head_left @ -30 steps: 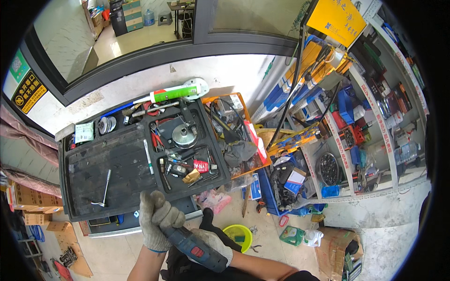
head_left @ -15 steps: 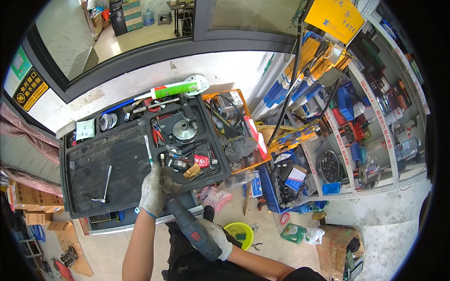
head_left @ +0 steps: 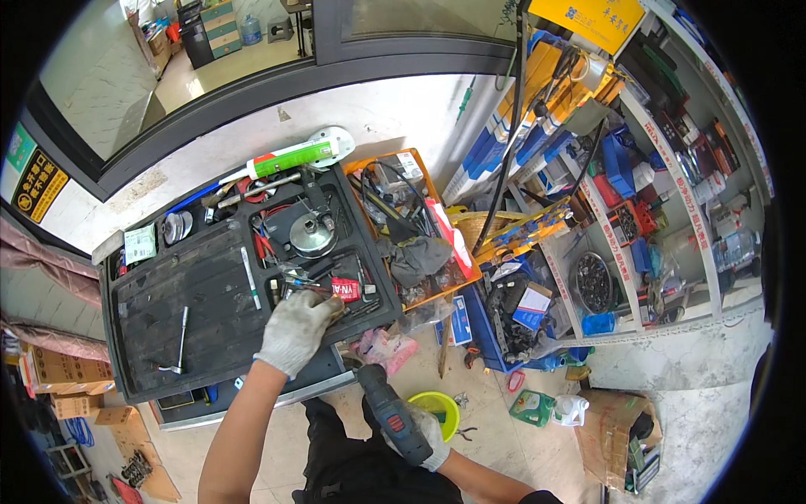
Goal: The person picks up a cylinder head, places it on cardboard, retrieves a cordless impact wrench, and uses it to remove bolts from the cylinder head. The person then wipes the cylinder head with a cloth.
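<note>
My left hand (head_left: 295, 329), in a pale work glove, reaches into the small-parts compartment at the right of the black tool tray (head_left: 214, 294). Its fingers are bent together at a tan piece beside a red packet (head_left: 345, 290); the fingertips and anything between them are hidden. A slim pale stick (head_left: 251, 278) lies on the tray, apart from the hand. Lower down, my gloved right hand (head_left: 430, 433) is closed round a dark grey power tool (head_left: 393, 417) with a red patch, held beyond the tray's near edge. A ratchet wrench (head_left: 183, 340) rests on the tray's left side.
A round metal part (head_left: 312, 237) and a green-white sealant tube (head_left: 294, 157) sit toward the tray's far side. An orange crate (head_left: 424, 294) adjoins its right. On the floor are a yellow-green basin (head_left: 454, 416), blue bin (head_left: 480, 332) and cardboard box (head_left: 606, 437). Shelves stand right.
My left hand has moved right, into the compartment. The pale stick, whose end was at its fingers, now lies apart from them. My right hand and power tool have shifted right.
</note>
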A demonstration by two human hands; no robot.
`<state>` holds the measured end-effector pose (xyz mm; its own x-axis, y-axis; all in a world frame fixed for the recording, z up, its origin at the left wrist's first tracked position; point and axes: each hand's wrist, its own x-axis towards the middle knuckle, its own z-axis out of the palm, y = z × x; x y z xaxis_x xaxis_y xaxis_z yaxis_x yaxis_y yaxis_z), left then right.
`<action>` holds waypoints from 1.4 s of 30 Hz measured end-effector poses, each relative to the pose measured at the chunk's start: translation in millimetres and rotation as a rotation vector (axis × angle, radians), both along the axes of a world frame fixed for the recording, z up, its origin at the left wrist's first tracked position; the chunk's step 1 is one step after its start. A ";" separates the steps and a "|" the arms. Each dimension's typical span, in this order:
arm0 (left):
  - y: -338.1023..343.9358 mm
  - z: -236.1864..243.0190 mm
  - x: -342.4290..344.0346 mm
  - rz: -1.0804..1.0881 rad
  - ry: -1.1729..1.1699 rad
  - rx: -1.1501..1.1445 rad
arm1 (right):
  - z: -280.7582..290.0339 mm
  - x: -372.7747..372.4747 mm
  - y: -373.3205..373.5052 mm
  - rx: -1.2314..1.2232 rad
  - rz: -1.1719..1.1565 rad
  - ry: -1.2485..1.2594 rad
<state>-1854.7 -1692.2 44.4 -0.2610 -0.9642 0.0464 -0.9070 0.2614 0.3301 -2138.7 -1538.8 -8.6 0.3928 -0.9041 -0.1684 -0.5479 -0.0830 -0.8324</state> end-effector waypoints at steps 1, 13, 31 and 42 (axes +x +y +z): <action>-4.6 -5.1 -5.5 -0.029 -0.048 0.004 | 2.0 -2.4 -4.4 -0.019 0.024 0.030; -20.7 -29.7 -14.6 -0.121 -0.290 0.107 | 31.6 -19.2 -17.4 -0.142 0.026 -0.030; 71.5 57.5 -49.2 0.434 1.101 0.335 | 63.1 -13.2 -60.3 -0.595 0.208 -0.307; 99.9 98.0 -15.9 0.461 2.170 0.210 | 49.2 89.9 -70.1 -0.113 0.442 -0.344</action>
<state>-1870.6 -1592.3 142.4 0.2080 -0.9537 -0.2173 0.8024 0.0393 0.5955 -2048.8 -1608.9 40.6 0.7528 -0.6464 0.1244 -0.1402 -0.3420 -0.9292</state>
